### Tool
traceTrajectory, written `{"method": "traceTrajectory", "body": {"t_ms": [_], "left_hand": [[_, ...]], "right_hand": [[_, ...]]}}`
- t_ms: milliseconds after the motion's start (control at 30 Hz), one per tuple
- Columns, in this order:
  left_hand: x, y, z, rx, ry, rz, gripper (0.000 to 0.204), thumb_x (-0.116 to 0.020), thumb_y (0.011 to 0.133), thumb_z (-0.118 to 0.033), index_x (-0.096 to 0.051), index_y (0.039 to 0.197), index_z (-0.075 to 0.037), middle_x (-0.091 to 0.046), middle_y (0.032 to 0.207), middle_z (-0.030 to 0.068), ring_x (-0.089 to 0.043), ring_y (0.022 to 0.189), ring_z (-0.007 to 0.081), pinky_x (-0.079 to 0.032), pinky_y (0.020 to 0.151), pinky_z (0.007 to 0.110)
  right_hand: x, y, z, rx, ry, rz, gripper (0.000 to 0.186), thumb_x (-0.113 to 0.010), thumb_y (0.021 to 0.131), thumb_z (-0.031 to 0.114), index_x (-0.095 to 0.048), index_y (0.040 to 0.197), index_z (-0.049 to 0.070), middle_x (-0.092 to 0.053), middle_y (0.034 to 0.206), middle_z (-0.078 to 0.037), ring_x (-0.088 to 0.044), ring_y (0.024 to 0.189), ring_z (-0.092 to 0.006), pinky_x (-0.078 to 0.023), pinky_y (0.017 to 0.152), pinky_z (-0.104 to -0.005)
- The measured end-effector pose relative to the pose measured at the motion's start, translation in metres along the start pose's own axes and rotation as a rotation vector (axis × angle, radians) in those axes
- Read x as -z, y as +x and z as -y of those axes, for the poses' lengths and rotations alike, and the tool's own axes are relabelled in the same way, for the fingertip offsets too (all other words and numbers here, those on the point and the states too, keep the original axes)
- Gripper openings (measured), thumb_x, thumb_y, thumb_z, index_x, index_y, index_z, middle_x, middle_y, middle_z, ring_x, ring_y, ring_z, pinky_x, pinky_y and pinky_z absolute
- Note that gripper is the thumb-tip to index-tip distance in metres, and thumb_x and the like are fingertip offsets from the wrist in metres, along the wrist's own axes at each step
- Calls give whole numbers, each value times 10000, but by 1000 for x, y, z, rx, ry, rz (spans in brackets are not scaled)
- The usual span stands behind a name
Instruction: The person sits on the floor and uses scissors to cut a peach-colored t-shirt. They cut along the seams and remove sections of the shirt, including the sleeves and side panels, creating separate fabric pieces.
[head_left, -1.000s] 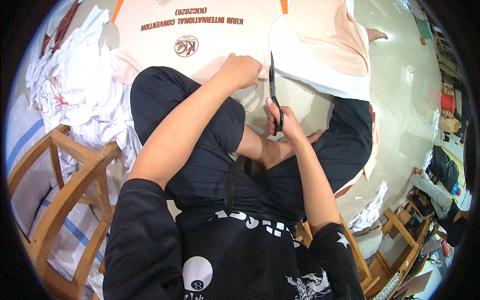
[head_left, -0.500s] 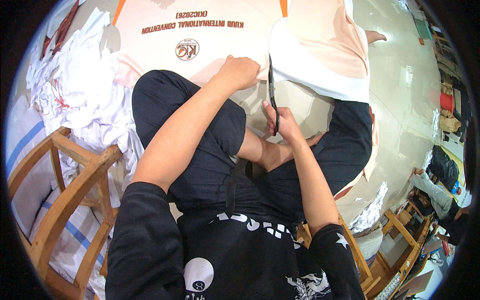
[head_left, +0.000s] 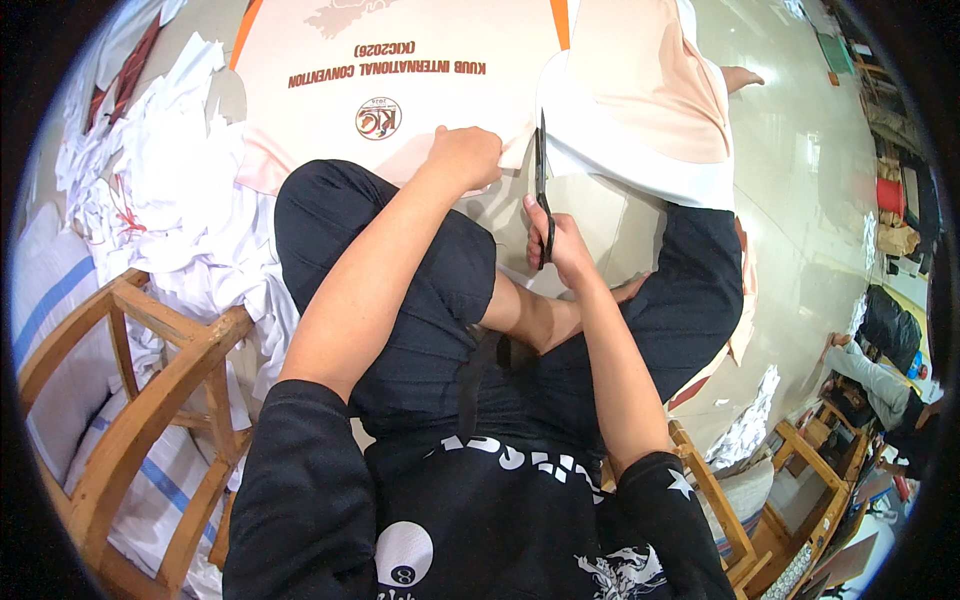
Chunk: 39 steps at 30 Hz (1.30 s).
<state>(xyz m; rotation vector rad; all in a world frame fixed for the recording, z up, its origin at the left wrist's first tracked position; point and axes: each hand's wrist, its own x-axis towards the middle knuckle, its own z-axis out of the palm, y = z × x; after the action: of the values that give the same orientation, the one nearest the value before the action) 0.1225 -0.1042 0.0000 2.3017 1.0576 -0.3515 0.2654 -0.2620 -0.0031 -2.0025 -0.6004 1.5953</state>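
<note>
A large pale peach fabric piece (head_left: 330, 120) with dark print, a round emblem and orange strips lies spread over the floor in front of my crossed legs. My left hand (head_left: 466, 160) is closed on its near edge. In my right hand (head_left: 562, 245) are black scissors (head_left: 541, 185), their handles gripped and the blades pointing away from me. The blade tips are at the gap between the printed part and a white-bordered peach section (head_left: 640, 155) on the right. Whether the blades touch the cloth I cannot tell.
A wooden stool frame (head_left: 150, 410) stands at my left, by blue-striped white sacks (head_left: 50, 300) and a heap of white cloth (head_left: 170, 190). More wooden furniture (head_left: 810, 470) is at the lower right. Another person's leg (head_left: 870, 385) shows at far right, near a black bag (head_left: 890, 325).
My left hand has shifted a little left and toward me, drawing the fabric edge along. The printed cloth sits slightly nearer. The scissors have hardly moved.
</note>
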Motion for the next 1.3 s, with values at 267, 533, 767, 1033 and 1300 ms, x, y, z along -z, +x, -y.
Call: {"method": "traceTrajectory", "body": {"t_ms": [267,533,767,1033,1300], "left_hand": [[3,-1,1,25,-21,2,218,-625,810,-254,-712,955,-118,-718,946,100,-677,947,295,-461,840,504],[7,-1,2,45,-25,47,225,-622,814,-244,-713,981,-123,-719,966,101,-678,955,287,-456,850,508],[11,-1,6,73,-26,64,232,-618,836,-263,-710,996,-123,-721,974,95,-680,964,294,-464,864,520],[18,-3,16,117,-75,34,255,-627,828,-284,-707,1001,-115,-720,984,106,-681,951,302,-494,845,481],[25,-3,31,138,-148,37,269,-627,805,-264,-715,990,-90,-713,1018,141,-675,972,311,-512,845,447]], "right_hand": [[-6,7,17,-15,28,-14,618,-605,887,602,-505,604,62,-485,523,-50,-493,450,-159,-387,442,-312],[-10,12,13,-3,8,-42,606,-618,889,583,-491,595,69,-477,514,-43,-483,440,-148,-370,420,-308],[-17,17,7,24,-40,-80,614,-602,916,556,-515,584,46,-483,495,-44,-475,406,-156,-369,412,-313],[-19,13,18,18,72,-57,616,-621,886,592,-519,604,54,-498,517,-48,-500,427,-170,-371,413,-306],[-20,24,44,-13,115,-58,631,-610,838,692,-467,622,117,-465,530,-8,-494,446,-143,-354,436,-261]]}}
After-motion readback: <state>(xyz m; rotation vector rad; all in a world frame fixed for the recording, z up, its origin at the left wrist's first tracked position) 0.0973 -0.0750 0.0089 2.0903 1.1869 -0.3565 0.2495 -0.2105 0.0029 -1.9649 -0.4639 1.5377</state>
